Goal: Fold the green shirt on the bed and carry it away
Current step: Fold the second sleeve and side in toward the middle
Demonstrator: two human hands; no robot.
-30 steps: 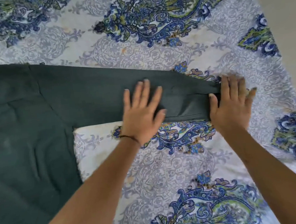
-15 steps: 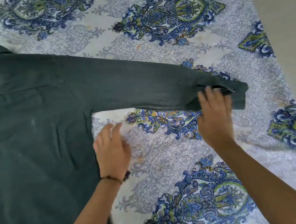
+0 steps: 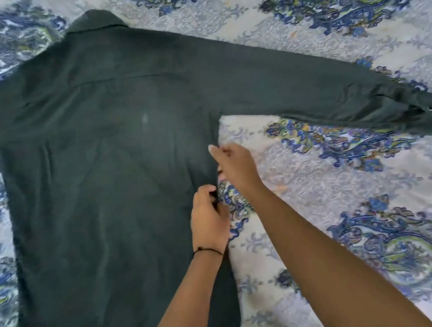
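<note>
The dark green shirt (image 3: 109,160) lies flat and back-up on the bed, collar at the top, both long sleeves spread out sideways. Its right sleeve reaches to the cuff at the right edge of the view. My left hand (image 3: 209,216) pinches the shirt's right side seam about halfway down the body. My right hand (image 3: 233,165) is just above it at the same seam, fingers curled onto the edge of the cloth. The left sleeve runs out of view at the left.
The bedsheet (image 3: 345,203) is white with blue and green paisley medallions and covers everything around the shirt. A thin black band sits on my left wrist (image 3: 207,251).
Both hands left the right sleeve and cuff and moved left to the shirt's side seam. The view shifted left, so the whole shirt body and collar now show.
</note>
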